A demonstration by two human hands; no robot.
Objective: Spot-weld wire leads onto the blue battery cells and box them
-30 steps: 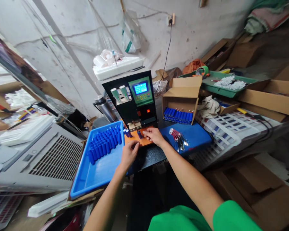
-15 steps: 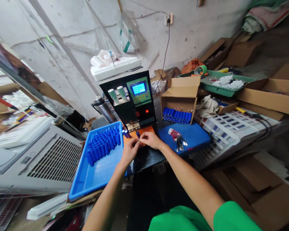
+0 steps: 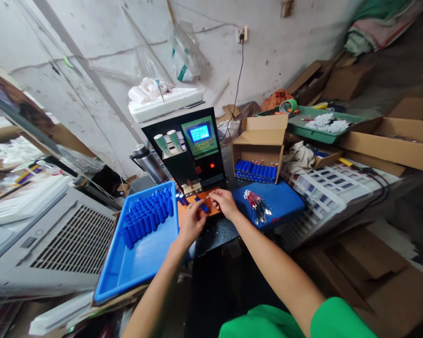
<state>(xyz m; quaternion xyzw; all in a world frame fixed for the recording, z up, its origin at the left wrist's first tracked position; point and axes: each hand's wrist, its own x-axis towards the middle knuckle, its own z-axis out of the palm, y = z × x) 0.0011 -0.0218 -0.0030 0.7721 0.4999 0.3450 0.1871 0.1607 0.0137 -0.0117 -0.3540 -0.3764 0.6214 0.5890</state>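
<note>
My left hand (image 3: 192, 220) is closed on a blue battery cell (image 3: 203, 207), which leans over above the orange work plate (image 3: 186, 215). To its right my right hand (image 3: 224, 203) has thumb and fingertips pinched together; whatever is in the pinch is too small to make out. Both hands are in front of a black spot welder (image 3: 204, 172) with a lit screen, close to its electrode tips (image 3: 193, 187). Several more cells (image 3: 182, 199) stand at the plate's left end. A bundle of red and black wire leads (image 3: 257, 204) lies on a blue pad (image 3: 285, 201) beyond my right hand.
A blue tray (image 3: 141, 267) at left holds rows of upright cells. Right of the welder, an open cardboard box (image 3: 261, 123) holds stacked cells. A steel flask (image 3: 148, 162) stands behind the tray. Farther right are a green tray (image 3: 324, 136) and a white plastic crate (image 3: 320, 199).
The cell has gone from upright to tilted in my left hand. My right hand, at my left fingertips before, has drawn apart to the right and slightly up.
</note>
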